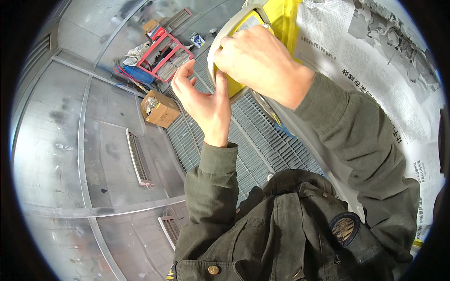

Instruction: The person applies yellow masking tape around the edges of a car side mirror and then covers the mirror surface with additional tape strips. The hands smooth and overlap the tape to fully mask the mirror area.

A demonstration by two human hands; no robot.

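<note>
Some yellow covering (pixel 236 89) is hidden behind the curled right hand (pixel 263 63).

We reach our right forearm (pixel 349 114) in from the right of the frame to upper centre, where our right hand (pixel 255 61) curls, fingertips hidden. Our left forearm (pixel 213 175) rises upright; our left hand (pixel 204 100) is loosely cupped, thumb apart.
</note>
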